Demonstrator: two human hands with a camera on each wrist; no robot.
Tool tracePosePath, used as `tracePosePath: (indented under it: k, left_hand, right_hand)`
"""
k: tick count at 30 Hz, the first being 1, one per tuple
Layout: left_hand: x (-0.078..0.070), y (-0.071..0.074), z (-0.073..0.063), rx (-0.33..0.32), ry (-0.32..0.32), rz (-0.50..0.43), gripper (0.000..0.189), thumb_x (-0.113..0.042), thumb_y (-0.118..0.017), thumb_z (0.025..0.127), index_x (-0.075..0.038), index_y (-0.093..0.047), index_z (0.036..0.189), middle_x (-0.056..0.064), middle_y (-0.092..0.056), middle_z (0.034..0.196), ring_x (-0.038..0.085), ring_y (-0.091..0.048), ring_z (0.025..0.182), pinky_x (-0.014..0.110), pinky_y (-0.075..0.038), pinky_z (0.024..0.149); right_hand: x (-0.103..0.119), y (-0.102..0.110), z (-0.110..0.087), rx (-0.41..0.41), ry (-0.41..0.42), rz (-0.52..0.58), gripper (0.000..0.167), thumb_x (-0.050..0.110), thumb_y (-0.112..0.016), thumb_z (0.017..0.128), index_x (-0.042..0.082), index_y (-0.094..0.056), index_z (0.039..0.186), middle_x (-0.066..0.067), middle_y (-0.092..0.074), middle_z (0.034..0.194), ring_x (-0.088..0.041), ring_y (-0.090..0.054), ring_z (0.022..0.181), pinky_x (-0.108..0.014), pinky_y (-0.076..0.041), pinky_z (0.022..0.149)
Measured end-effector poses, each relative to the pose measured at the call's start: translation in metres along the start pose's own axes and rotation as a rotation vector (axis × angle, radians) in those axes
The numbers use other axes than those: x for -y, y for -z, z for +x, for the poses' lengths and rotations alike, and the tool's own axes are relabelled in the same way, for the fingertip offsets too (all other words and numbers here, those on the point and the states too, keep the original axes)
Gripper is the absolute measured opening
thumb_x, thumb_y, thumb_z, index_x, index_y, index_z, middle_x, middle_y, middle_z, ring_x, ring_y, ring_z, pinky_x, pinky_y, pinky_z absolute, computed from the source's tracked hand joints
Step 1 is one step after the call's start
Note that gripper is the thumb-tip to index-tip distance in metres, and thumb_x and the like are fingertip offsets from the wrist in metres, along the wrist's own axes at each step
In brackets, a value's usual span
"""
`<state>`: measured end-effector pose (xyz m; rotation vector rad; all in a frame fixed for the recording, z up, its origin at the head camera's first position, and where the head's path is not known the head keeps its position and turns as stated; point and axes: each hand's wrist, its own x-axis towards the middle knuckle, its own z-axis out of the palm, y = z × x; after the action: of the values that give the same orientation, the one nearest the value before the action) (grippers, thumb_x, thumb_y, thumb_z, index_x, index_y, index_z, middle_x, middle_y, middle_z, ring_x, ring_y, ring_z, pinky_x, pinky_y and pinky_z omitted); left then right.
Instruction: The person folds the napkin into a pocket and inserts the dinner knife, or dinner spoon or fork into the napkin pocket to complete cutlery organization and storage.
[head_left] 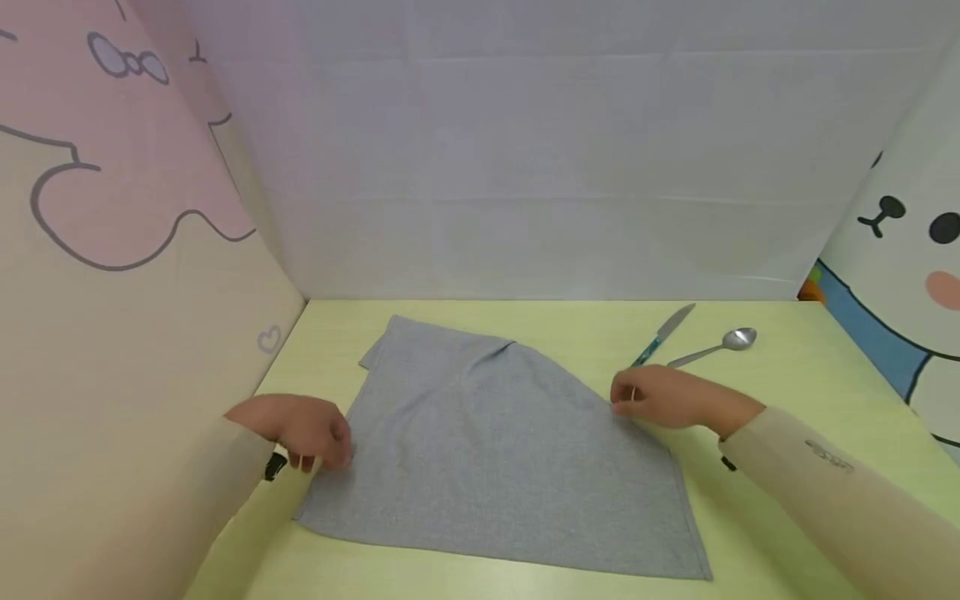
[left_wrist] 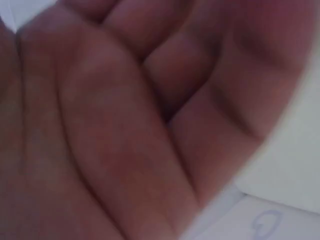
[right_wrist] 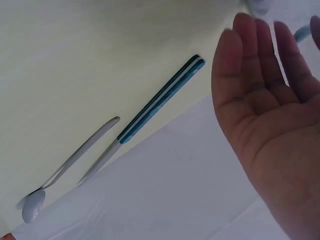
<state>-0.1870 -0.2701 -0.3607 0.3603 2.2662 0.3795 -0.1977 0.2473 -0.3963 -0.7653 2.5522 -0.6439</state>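
Observation:
A grey cloth point(head_left: 487, 442) lies spread on the table with a crease at its far edge and a folded far-left corner. At its left edge is my left hand point(head_left: 311, 433), fingers bent downward. The left wrist view shows that palm point(left_wrist: 110, 135) close up and its bent fingers; the fingertips are out of sight, so I cannot tell whether they pinch the cloth. My right hand point(head_left: 660, 396) is low at the cloth's right edge, fingertips pointing left. In the right wrist view its fingers point(right_wrist: 257, 65) are loosely extended, with a gap before the thumb.
Beyond my right hand lie a table knife point(head_left: 663, 335) with a teal handle and a metal spoon point(head_left: 720, 346). A small teal piece point(right_wrist: 302, 33) shows past the fingers in the right wrist view. A white sheet point(head_left: 525, 167) closes the back of the pale yellow table point(head_left: 337, 333).

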Motion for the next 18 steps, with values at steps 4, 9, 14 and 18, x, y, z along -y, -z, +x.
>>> tracePosePath:
  k: [4,9,14,18]
  left_hand:
    - [-0.001,0.037,0.027,-0.195,-0.076,0.038,0.018,-0.02,-0.062,0.101,-0.008,-0.071,0.11,0.005,-0.067,0.099,0.019,-0.063,0.082,0.038,-0.052,0.072]
    - [0.012,0.062,0.067,-0.401,-0.02,0.048,0.031,-0.026,-0.057,0.105,-0.004,-0.064,0.124,0.014,-0.065,0.12,0.028,-0.064,0.1,0.047,-0.051,0.083]
    - [0.029,0.068,0.104,-0.465,0.083,-0.038,0.055,-0.035,-0.053,0.105,0.006,-0.049,0.142,0.022,-0.061,0.128,0.037,-0.063,0.111,0.057,-0.047,0.098]
    - [0.037,0.066,0.12,-0.496,0.122,-0.144,0.068,-0.039,-0.055,0.103,0.013,-0.042,0.145,0.027,-0.06,0.127,0.037,-0.066,0.106,0.057,-0.044,0.104]
  right_hand:
    - [-0.008,0.011,0.041,-0.04,-0.052,-0.063,0.01,0.011,-0.06,0.105,0.01,-0.069,0.11,-0.003,-0.068,0.109,-0.024,-0.064,0.102,-0.045,-0.053,0.087]
    - [0.001,0.01,0.081,-0.015,-0.12,-0.066,0.012,0.014,-0.064,0.103,0.009,-0.068,0.113,-0.006,-0.067,0.111,-0.024,-0.064,0.101,-0.044,-0.053,0.087]
    - [0.013,0.009,0.103,0.037,-0.153,0.017,0.025,0.027,-0.068,0.102,0.009,-0.068,0.12,-0.004,-0.067,0.111,-0.018,-0.064,0.092,-0.041,-0.053,0.084]
    - [0.019,0.006,0.111,0.063,-0.193,0.058,0.039,0.034,-0.069,0.1,0.004,-0.067,0.126,-0.006,-0.068,0.108,-0.016,-0.064,0.082,-0.039,-0.053,0.082]
